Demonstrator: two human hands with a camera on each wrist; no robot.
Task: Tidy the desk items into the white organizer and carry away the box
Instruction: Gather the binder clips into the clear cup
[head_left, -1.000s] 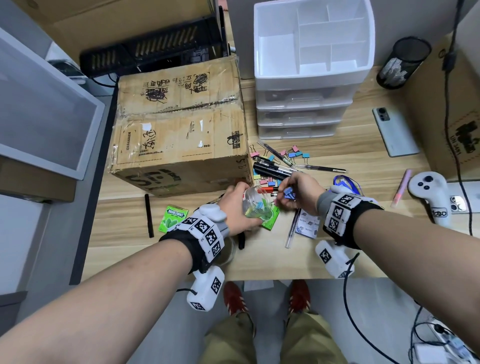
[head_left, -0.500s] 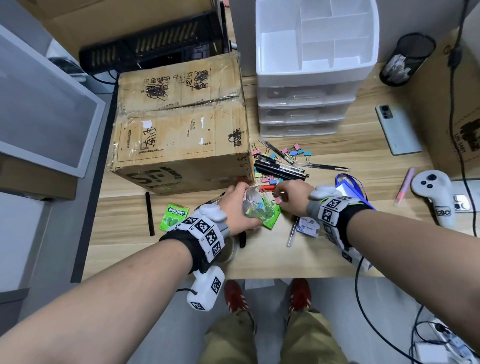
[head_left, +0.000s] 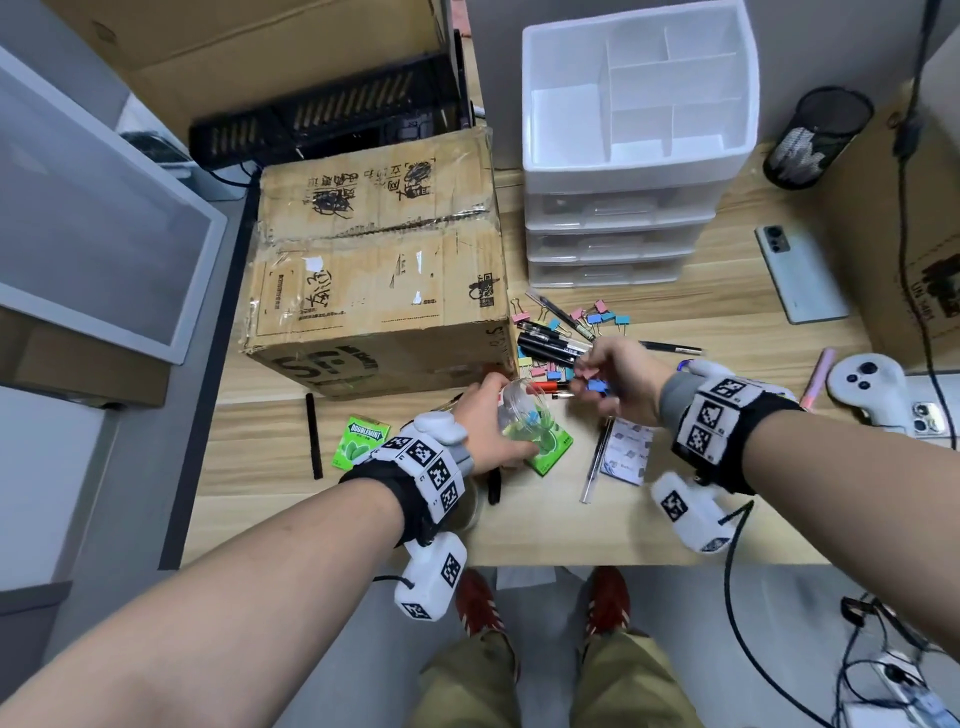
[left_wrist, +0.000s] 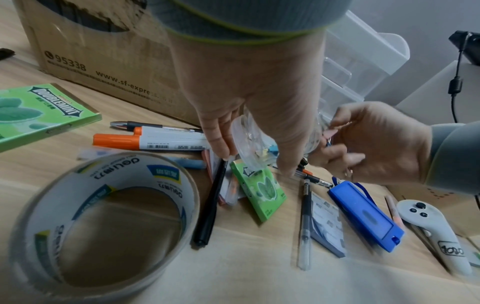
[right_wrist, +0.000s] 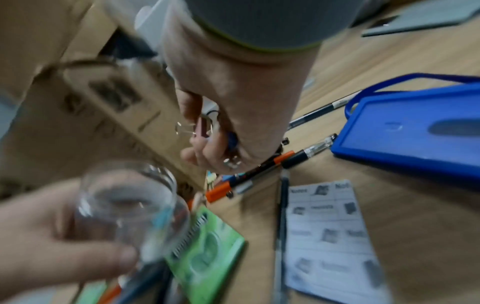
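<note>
Wooden desk (head_left: 727, 322) | left hand (head_left: 480, 415) grips clear jar (head_left: 522, 415) | right hand (head_left: 618, 371) pinches pastel binder clips (head_left: 589, 375)

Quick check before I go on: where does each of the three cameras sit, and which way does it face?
Head: above the desk, looking down; both forearms, shoes.
Left wrist: along the left hand at the clear jar, tape roll.
Right wrist: along the right hand pinching binder clips.
Shared: jar, both hands.
</note>
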